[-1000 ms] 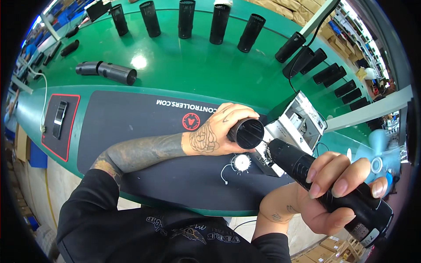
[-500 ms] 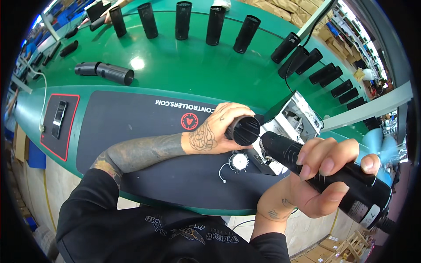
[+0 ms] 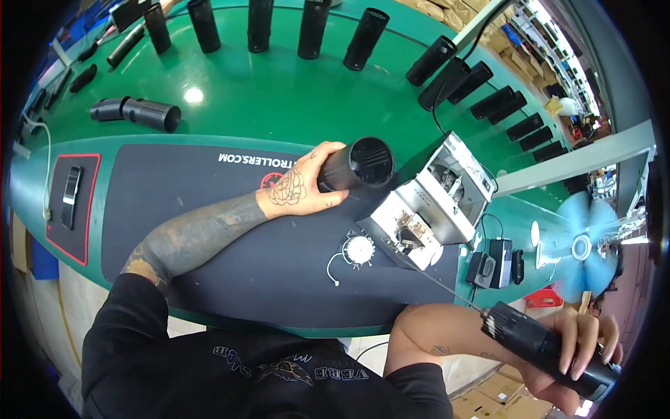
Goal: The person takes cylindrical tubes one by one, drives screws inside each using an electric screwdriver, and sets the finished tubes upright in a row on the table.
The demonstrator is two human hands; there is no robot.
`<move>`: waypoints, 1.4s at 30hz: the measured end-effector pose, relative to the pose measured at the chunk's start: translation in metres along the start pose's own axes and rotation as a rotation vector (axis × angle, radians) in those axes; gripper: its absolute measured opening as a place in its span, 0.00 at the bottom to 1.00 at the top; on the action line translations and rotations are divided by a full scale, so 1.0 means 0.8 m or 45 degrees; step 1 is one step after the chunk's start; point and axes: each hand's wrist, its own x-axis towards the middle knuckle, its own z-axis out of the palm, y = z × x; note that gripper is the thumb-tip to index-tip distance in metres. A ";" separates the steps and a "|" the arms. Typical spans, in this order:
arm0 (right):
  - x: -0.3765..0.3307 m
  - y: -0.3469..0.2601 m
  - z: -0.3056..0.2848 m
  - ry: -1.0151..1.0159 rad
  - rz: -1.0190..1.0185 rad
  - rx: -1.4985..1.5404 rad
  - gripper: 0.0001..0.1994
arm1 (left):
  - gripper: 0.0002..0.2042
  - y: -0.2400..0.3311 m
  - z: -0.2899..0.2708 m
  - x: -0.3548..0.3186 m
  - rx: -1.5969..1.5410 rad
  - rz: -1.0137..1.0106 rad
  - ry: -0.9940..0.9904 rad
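My left hand (image 3: 296, 190) is wrapped around a black cylindrical housing (image 3: 340, 167), held tilted above the dark work mat (image 3: 209, 244). The housing's round end faces up and to the right. Low on the right, my right hand (image 3: 576, 349) grips a black electric screwdriver (image 3: 520, 334). Its long thin bit points up and left toward the front of a silver screw feeder (image 3: 420, 218); whether the tip carries a screw is too small to tell. Between my arms, a small round white part (image 3: 359, 250) with a short wire lies on the mat.
Several black cylinders (image 3: 314, 31) stand in an arc along the green table (image 3: 230, 91). Two more pieces (image 3: 150, 114) lie at the left. A phone-like black device (image 3: 72, 197) rests on a red-edged pad. A blue fan (image 3: 581, 246) spins at the right, beyond black adapters (image 3: 500, 263).
My right hand has drawn the screwdriver down and away from the housing, uncovering the screw feeder. My left hand has shifted up and left with the housing turned. The whole view has shifted.
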 end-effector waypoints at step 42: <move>-0.008 0.126 0.002 -0.444 0.072 -0.252 0.20 | 0.31 0.011 -0.001 0.007 0.099 0.277 0.041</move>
